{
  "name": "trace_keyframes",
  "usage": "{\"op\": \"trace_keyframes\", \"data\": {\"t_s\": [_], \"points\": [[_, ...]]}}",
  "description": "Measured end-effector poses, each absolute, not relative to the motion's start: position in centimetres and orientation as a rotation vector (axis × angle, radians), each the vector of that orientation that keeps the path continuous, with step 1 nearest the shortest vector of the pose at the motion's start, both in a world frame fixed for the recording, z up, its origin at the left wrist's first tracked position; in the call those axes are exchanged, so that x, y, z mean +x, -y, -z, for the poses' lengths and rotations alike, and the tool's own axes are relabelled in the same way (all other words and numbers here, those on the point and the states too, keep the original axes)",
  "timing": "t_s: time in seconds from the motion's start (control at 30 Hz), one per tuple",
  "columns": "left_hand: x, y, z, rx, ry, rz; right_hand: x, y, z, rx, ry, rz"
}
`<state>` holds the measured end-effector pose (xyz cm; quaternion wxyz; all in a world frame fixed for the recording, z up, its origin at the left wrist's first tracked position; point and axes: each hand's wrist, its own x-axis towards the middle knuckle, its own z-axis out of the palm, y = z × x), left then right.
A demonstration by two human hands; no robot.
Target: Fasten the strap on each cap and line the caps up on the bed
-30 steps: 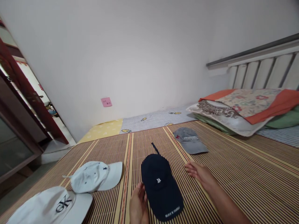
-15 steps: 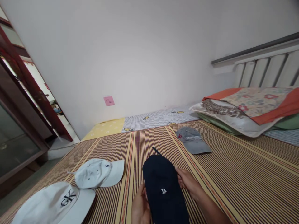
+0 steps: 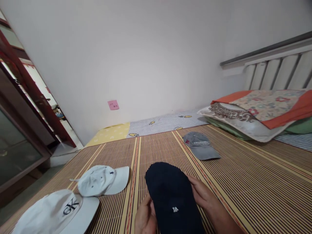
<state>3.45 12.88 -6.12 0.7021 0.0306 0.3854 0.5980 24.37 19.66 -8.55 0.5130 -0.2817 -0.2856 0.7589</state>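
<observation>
while hands [image 3: 145, 216] [image 3: 201, 193] hold navy cap [image 3: 173, 195] | it reads "la" | white cap [image 3: 48, 213]: "ck"

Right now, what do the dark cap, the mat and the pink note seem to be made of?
Dark cap: probably cotton-like cloth, matte, as its surface shows no shine. Mat: perhaps bamboo or straw, finish unclear; narrow parallel strips suggest this. Pink note: likely paper, dull; it looks thin and flat against the wall.

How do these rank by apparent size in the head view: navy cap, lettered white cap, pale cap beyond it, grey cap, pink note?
Largest to smallest:
1. Navy cap and lettered white cap: unsure, both near the camera and cut by the picture's bottom edge
2. Pale cap
3. Grey cap
4. Pink note
</observation>
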Motion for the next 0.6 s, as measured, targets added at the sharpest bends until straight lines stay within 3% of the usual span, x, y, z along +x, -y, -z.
{"op": "trace_keyframes", "data": {"t_s": [0.6], "points": [[2.6, -12.4, 4.8, 0.166, -0.758, -1.461, 24.8, -19.5, 8.5, -0.616, 0.556, -1.826]]}}
